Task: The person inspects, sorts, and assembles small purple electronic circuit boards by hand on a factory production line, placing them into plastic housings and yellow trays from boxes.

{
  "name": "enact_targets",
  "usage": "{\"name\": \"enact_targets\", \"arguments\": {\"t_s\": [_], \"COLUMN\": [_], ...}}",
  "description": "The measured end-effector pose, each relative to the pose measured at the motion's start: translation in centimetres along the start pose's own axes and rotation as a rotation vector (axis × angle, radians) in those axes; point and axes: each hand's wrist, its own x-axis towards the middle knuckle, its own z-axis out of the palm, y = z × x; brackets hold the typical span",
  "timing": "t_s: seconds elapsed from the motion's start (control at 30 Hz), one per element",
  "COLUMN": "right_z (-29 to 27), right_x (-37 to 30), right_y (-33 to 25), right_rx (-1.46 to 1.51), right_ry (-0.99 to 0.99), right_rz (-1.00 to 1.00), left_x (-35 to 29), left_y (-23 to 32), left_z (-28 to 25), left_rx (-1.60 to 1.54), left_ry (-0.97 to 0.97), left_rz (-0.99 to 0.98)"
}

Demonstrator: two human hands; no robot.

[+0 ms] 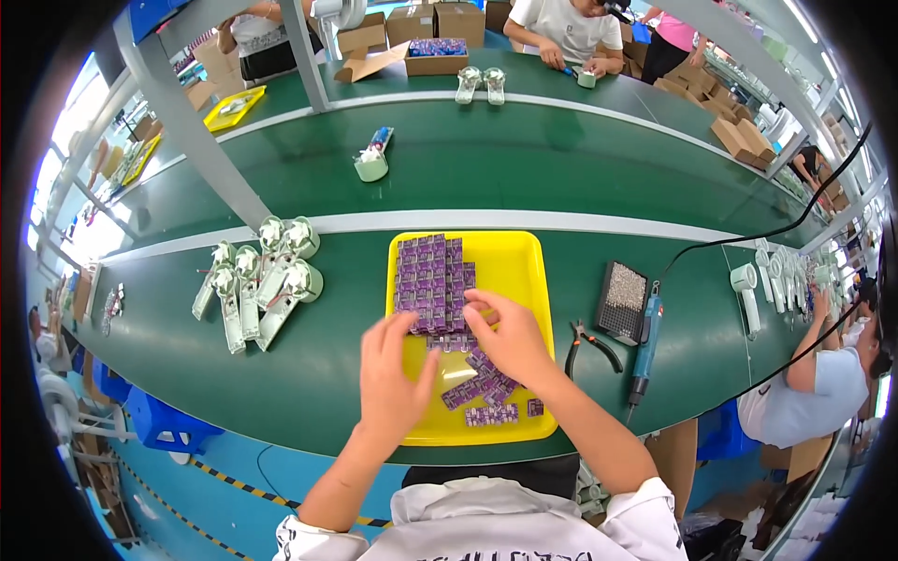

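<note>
A yellow tray [510, 257] sits on the green bench before me. Stacked purple circuit board panels [421, 280] fill its upper left part. Loose purple circuit board strips [482, 379] lie scattered lower in the tray, with one small separate piece [535, 408] near the lower right. Over the tray's left edge is my left hand [391, 374], open, its thumb apart from its fingers, close to the stack's lower end. My right hand [510, 341] is at the stack's right side, fingers bent, thumb and forefinger apart, with nothing visible between them; contact with the boards is unclear.
Pale green device housings [267, 280] lie at left. Right of the tray are pliers [591, 348], a black box of small parts [624, 299] and a corded blue electric screwdriver [645, 351]. More housings [745, 290] lie further right. Past a white rail runs a green conveyor [524, 159]; other people work nearby.
</note>
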Motion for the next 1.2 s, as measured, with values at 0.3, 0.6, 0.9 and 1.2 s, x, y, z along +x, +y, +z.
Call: {"name": "enact_targets", "arguments": {"t_s": [0.3,0.6,0.9,1.2], "right_z": [2.6,2.9,-1.5,-4.3], "right_x": [5.1,4.3,-0.3,-3.8], "right_y": [-1.6,-1.4,-3.4,-0.6], "right_rx": [-0.357,0.176,0.346,0.736], "right_ry": [-0.022,0.075,-0.168,-0.225], "right_rz": [0.102,0.091,-0.005,0.096], "left_x": [-0.2,0.9,4.4,1.7], "left_y": [-4.3,-3.8,-1.8,-1.7], "left_z": [1.8,0.6,-4.8,-1.7], "left_rx": [0.13,-0.236,-1.024,-1.301], "left_ry": [0.037,0.104,-0.121,-0.399], "left_rz": [0.033,-0.045,-0.209,-0.503]}}
